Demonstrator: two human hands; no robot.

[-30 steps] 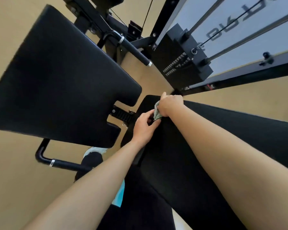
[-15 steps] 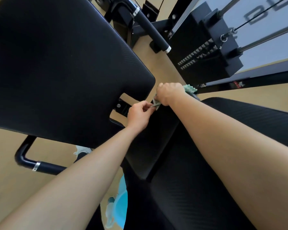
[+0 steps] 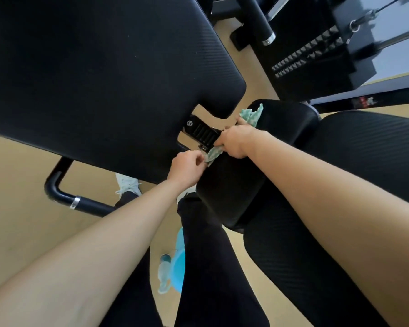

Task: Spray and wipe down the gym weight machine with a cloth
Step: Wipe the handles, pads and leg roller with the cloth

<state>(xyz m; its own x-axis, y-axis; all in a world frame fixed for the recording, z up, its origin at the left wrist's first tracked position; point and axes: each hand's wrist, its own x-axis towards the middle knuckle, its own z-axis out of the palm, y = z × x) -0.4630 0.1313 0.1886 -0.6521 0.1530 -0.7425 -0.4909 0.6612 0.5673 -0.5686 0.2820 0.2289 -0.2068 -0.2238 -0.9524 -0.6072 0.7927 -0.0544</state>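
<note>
Right hand [image 3: 236, 141] clamps green cloth [image 3: 252, 116], middle hidden under fist; left hand [image 3: 187, 165] pinches cloth's lower corner.

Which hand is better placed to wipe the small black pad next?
Right, probably. The right hand grips the bunched cloth against the small pad at its upper edge, so it could sweep down the pad. The left hand only pinches a cloth corner beside the pad.

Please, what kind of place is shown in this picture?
Most likely a gym: a black weight stack, a large padded backrest and a grip handle with a metal ring are typical training equipment.
</note>
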